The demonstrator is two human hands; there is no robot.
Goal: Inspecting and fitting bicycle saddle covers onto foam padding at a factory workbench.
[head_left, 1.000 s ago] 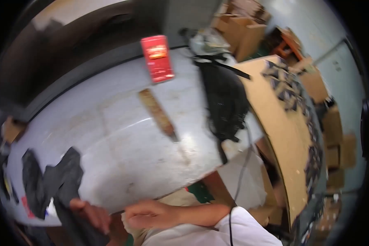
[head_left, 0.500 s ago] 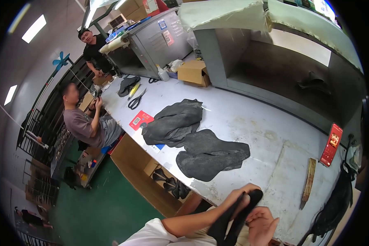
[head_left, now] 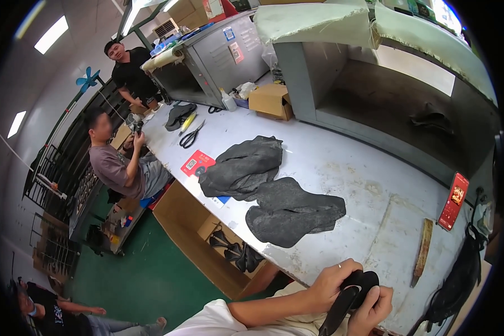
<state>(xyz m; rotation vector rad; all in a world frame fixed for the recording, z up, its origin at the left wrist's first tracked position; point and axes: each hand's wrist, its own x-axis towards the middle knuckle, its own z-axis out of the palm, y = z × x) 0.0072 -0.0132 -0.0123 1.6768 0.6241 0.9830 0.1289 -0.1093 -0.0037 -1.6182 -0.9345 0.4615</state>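
— Now, what is held in the hands?
— A black shoe piece (head_left: 347, 297) is gripped at the near edge of the table (head_left: 341, 162); the left hand (head_left: 333, 283) is closed over its upper side and the right hand (head_left: 375, 308) is clamped on it from below, so that it is steadied between both.
— And what is laid further out?
— Two heaps of dark grey material (head_left: 263, 185) are spread flat just beyond, with a wooden stick (head_left: 421, 252) and a red card (head_left: 453, 201) to the right.
— Are containers seen?
— An open cardboard box (head_left: 207, 246) is set below the table edge, black pieces being kept in it; a smaller closed carton (head_left: 271, 101) is placed far back.
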